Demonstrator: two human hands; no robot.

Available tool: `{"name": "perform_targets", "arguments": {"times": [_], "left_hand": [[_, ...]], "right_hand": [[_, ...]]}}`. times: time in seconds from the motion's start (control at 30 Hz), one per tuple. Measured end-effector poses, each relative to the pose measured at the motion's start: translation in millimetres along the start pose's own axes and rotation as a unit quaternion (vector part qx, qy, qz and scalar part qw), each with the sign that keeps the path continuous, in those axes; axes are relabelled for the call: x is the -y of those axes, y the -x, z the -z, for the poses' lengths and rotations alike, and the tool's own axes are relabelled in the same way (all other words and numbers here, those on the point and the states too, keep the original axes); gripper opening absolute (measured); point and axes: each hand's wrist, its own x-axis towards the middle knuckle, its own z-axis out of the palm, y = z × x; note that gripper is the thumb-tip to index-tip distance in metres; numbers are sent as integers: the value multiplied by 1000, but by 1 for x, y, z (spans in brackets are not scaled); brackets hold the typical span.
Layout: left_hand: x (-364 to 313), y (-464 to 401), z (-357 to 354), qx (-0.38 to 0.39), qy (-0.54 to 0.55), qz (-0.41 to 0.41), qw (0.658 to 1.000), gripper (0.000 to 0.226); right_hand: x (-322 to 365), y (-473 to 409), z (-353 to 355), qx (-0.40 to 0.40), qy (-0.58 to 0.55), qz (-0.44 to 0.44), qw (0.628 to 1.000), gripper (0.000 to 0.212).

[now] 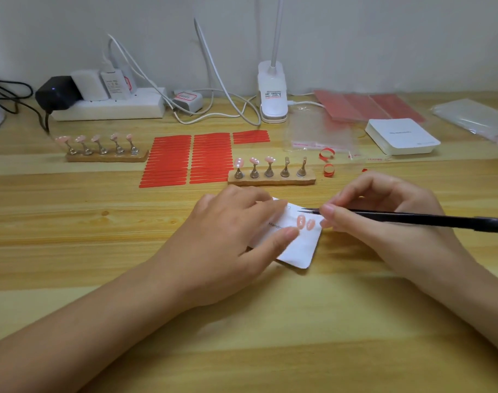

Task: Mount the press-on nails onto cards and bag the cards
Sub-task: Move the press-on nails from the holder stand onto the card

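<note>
At the near middle of the wooden desk [100, 228] lies a white card [301, 245], tilted, with two pink press-on nails [305, 223] set side by side on its upper part. The left hand [236, 231] lies flat over the card's left half, fingers straight, thumb tip pressing the card just beside the nails. The right hand [384, 211] has its fingers curled round a pair of black tweezers [412, 218], which lies nearly level with its fine tips pointing left over the card's top edge; the tips look close together with nothing between them. Just behind the card stands a wooden rack [271, 181] of five metal posts, the three on the left carrying pink nails, the two on the right bare. A second rack [107, 158] farther left and back carries a nail on each of its five posts. Between the racks lie rows of red adhesive strips [185, 158]. Two curled red liners [328, 161] lie to the right of the near rack. Behind them rests a clear bag [318, 131], then a stack of white cards [402, 136], with red sheets [369, 106] and more clear bags [474, 117] toward the far right. By the wall sit a power strip [108, 107] with chargers and a clip lamp [271, 92].
</note>
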Motion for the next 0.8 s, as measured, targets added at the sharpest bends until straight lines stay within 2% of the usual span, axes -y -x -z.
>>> {"name": "perform_targets", "arguments": {"times": [0.1, 0.2, 0.43, 0.8], "left_hand": [[6, 0, 2, 19, -20, -12, 1000, 71], [8, 0, 3, -1, 9, 3, 1000, 69], [2, -1, 0, -39, -26, 37, 998, 62], [-1, -2, -4, -53, -28, 46, 997, 59]], "right_hand": [[1, -6, 6, 30, 15, 3, 999, 12], [1, -12, 14, 42, 24, 3, 999, 15], [-3, -13, 12, 104, 11, 28, 994, 12], [-6, -17, 11, 114, 14, 40, 993, 14]]}}
